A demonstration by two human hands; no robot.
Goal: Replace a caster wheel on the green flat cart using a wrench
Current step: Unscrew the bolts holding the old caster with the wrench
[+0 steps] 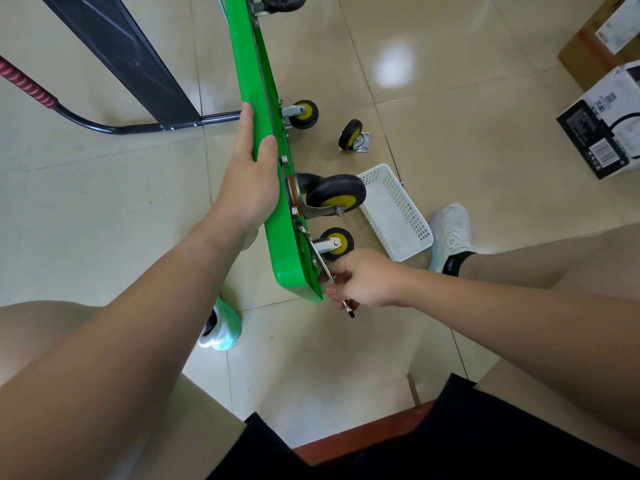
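The green flat cart (258, 81) stands on its edge, its underside facing right. My left hand (247, 174) grips its upper edge, thumb on the underside. My right hand (360, 280) pinches a slim metal wrench (323, 263), whose head sits at a bolt near the cart's lower corner. A large black-and-yellow caster (334, 195) is mounted on the underside, with a smaller caster (334, 242) just below it and another (301, 114) higher up. A loose caster wheel (353, 136) lies on the floor to the right.
A white perforated plastic basket (394, 211) lies on the tiled floor by my right foot (450, 233). Cardboard boxes (602, 123) stand at the far right. The cart's black handle with a red grip (31, 88) lies at left. My left foot (221, 329) is under the cart's corner.
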